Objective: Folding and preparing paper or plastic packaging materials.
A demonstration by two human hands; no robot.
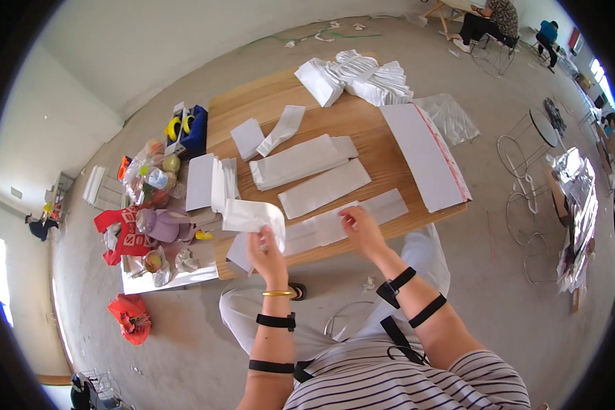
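Note:
My left hand (266, 257) is closed on a white paper piece (247, 216), lifted near the table's front edge, its right end curling over. My right hand (365, 234) rests its bent fingertips on flat white paper strips (385, 207) laid overlapping along that edge; whether it pinches anything is too small to make out. Just beyond my hands lie a single white strip (324, 188) and a flat stack of strips (299, 162). Left of these, folded white pieces (224, 184) stand beside a white card (199, 183).
The wooden table (253, 96) holds a heap of white folded paper (355, 76) at the back and a long white box (425, 158) at right. At left are a blue bin (197, 130), a red bag (124, 236) and a lilac cap (165, 224). Wire stools (519, 147) stand right.

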